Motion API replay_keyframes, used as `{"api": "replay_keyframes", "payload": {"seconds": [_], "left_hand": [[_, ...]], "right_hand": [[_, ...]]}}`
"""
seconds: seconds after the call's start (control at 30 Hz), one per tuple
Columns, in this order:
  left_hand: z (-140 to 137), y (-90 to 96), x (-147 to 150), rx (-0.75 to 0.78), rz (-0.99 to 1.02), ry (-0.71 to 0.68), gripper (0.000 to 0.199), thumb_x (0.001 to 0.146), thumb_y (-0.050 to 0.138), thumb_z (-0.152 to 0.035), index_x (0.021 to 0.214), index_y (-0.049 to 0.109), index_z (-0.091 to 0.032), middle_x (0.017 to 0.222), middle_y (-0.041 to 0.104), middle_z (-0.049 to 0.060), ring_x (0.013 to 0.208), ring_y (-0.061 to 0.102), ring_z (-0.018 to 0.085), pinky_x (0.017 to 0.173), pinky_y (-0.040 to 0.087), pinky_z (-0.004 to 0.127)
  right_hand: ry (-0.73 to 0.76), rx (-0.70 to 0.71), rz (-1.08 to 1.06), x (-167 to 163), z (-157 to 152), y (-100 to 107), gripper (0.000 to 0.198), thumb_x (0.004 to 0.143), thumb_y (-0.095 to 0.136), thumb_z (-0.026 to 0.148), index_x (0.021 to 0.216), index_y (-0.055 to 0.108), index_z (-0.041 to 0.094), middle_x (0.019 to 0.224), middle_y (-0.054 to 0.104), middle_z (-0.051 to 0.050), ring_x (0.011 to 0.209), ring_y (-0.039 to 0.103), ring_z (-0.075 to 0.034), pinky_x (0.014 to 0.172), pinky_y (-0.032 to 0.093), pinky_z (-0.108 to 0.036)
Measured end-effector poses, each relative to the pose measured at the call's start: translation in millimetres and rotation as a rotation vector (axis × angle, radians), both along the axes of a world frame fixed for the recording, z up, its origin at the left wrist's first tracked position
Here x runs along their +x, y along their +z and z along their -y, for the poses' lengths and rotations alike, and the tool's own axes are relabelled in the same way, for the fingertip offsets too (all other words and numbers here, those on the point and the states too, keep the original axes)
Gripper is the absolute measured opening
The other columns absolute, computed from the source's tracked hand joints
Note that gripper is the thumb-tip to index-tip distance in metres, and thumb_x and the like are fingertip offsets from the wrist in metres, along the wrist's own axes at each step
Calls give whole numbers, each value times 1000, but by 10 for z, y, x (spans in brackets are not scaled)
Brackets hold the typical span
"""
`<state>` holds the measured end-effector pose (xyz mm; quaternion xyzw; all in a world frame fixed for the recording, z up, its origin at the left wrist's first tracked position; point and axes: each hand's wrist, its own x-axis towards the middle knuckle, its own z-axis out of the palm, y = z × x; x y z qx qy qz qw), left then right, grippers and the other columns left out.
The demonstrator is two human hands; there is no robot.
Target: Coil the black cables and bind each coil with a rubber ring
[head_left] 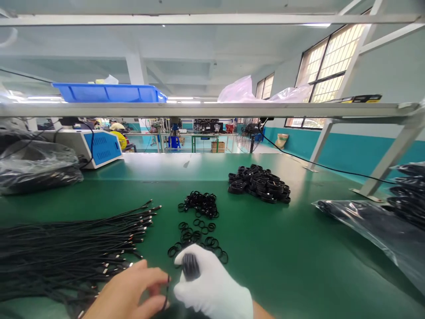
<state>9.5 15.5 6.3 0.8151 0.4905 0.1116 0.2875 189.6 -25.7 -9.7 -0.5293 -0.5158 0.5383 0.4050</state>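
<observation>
My left hand (133,290), bare, is at the bottom of the view. Its thumb and fingertips are closed on a thin black ring (167,290). Just to its right, my right hand (212,283) wears a white glove and is wrapped round a coiled black cable (190,266), whose strands show side by side between thumb and fingers. Beyond the glove lie several loose black rings (199,223), with a denser ring pile (201,204) behind them. Straight black cables (66,248) with metal-tipped plugs are spread left of my bare hand.
Coiled cables (260,182) are heaped farther back on the green table (265,248). A clear bag (361,221) of black items lies right. At left stand a blue-and-white machine (102,146) and a filled plastic bag (36,166). A shelf (199,110) overhead carries a blue bin (109,93).
</observation>
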Motion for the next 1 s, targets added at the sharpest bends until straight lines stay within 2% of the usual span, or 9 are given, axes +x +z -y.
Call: {"api": "replay_keyframes", "payload": {"seconds": [0.1, 0.23, 0.33, 0.4, 0.57, 0.67, 0.73, 0.87, 1.0], "left_hand": [[26, 100, 35, -33, 123, 0, 35, 62, 61, -19, 94, 69, -29, 85, 65, 0, 85, 57, 22, 79, 39, 28], [120, 173, 101, -189, 250, -64, 55, 62, 56, -12, 115, 58, -28, 111, 58, 2, 105, 50, 22, 90, 36, 29], [219, 166, 150, -236, 223, -99, 57, 65, 59, -16, 119, 54, -31, 111, 56, 2, 102, 50, 21, 89, 37, 29], [255, 142, 190, -211, 181, -85, 55, 65, 61, -19, 118, 54, -31, 106, 56, 3, 95, 52, 21, 84, 39, 29], [58, 91, 205, -221, 70, -126, 36, 58, 70, -27, 93, 67, -23, 85, 60, 3, 72, 54, 20, 62, 39, 26], [-127, 104, 117, -411, 122, -216, 15, 65, 62, -25, 77, 69, -19, 67, 61, 0, 60, 52, 16, 55, 36, 23], [-159, 114, 64, -435, 215, -147, 17, 72, 53, -25, 78, 68, -19, 69, 64, 0, 61, 53, 15, 55, 35, 23], [82, 57, 71, -216, 279, 48, 19, 80, 47, -30, 78, 63, -21, 77, 66, 1, 71, 54, 18, 62, 38, 25], [450, -85, 173, 123, 162, 104, 20, 80, 50, -35, 74, 67, -26, 72, 66, 5, 71, 55, 23, 65, 38, 30]], "right_hand": [[148, -175, -182, 13, 8, -15, 71, 56, 59, 17, 123, 37, 21, 55, 52, 7, 40, 44, -7, 39, 34, -18], [296, -198, -179, -11, 10, -105, 82, 59, 61, 18, 134, 28, 19, 52, 52, 7, 39, 45, -8, 37, 34, -17], [234, -223, -73, -19, 5, -228, 105, 57, 69, 21, 142, 7, 15, 55, 55, 6, 40, 45, -9, 40, 36, -21], [168, -99, -47, -19, 15, -296, 114, 53, 73, 20, 142, 3, 15, 70, 62, -1, 53, 53, -14, 51, 43, -26], [117, 168, 38, -70, 56, -266, 100, 54, 69, 13, 140, 20, 20, 96, 62, -4, 87, 56, -23, 79, 43, -34], [58, 112, 24, -103, 36, -164, 51, 60, 60, 14, 110, 52, 22, 81, 61, 0, 73, 56, -16, 66, 44, -27], [82, -38, -105, -90, 7, -123, 30, 62, 53, 15, 91, 52, 22, 62, 54, 5, 52, 49, -10, 48, 37, -22], [276, -196, -378, -27, -39, -132, 32, 54, 52, 8, 82, 44, 21, 57, 45, 9, 39, 38, -5, 38, 28, -18], [181, -170, -237, 13, -22, -73, 41, 50, 50, 4, 86, 43, 22, 55, 40, 12, 40, 34, -4, 38, 26, -18]]}}
